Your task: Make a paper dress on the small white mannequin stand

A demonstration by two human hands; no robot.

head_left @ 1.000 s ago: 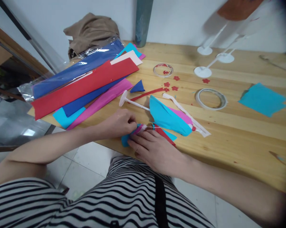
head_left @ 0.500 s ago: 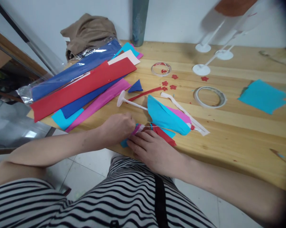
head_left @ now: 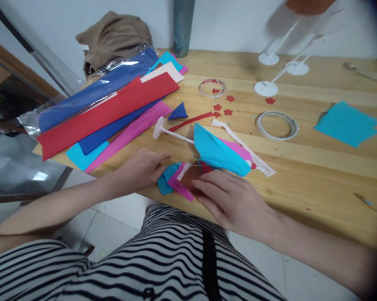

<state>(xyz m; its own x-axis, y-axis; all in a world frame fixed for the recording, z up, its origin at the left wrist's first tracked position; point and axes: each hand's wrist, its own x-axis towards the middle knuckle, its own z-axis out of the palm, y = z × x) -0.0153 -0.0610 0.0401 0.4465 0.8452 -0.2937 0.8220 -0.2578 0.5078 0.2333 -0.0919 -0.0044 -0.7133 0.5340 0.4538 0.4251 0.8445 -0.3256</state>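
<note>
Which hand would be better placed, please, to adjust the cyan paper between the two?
Probably the left hand: it is beside the cyan paper, while the right hand is farther off, at the brown paper.

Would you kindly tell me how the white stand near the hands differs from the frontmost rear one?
The near stand lies on its side; the rear stand is upright. Blue paper hides part of the near stand's stem; the rear stand's lower stem is bare. Both have round white bases.
</note>
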